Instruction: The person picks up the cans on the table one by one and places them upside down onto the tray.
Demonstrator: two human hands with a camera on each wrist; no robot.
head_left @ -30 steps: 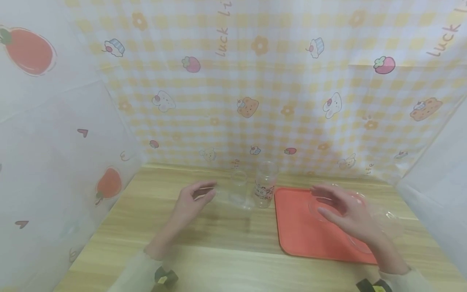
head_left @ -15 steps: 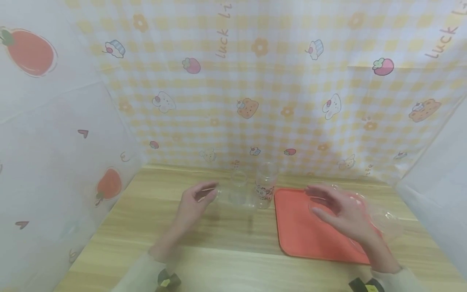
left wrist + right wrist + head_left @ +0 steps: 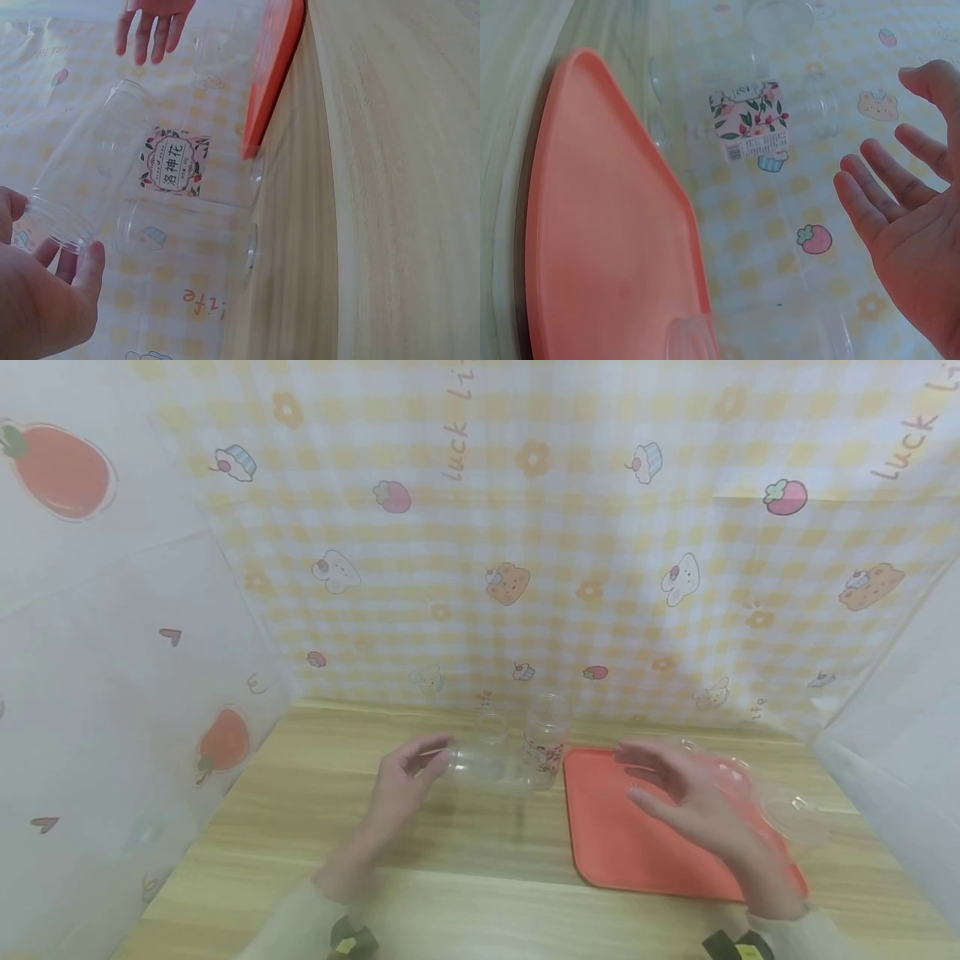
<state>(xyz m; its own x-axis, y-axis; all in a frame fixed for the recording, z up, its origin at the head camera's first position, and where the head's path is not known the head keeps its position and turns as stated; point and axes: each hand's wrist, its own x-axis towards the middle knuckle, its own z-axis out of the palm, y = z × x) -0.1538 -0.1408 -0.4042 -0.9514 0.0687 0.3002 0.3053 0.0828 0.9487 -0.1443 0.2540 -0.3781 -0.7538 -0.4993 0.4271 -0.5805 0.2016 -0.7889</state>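
Note:
In the head view, my left hand (image 3: 405, 785) grips a clear plastic jar (image 3: 487, 767) by its mouth end, with the jar lying sideways above the table. The left wrist view shows thumb and fingers of this left hand (image 3: 56, 292) round the threaded neck of the jar (image 3: 90, 161). Behind it stand a clear jar (image 3: 491, 727) and a taller jar with a pink flowered label (image 3: 543, 752). My right hand (image 3: 693, 793) hovers over the red tray (image 3: 637, 843), holding nothing. In the right wrist view, the fingers of that hand (image 3: 922, 202) are spread and relaxed.
More clear containers, including one at the right (image 3: 791, 814), stand around the tray's right side; their outlines are faint. A checked cloth (image 3: 585, 543) hangs behind the wooden table (image 3: 450, 860), and a pale sheet (image 3: 112, 710) closes the left side.
My left hand has shifted slightly right, carrying the jar in front of the standing jars. My right hand has drifted left over the tray, still with nothing in it.

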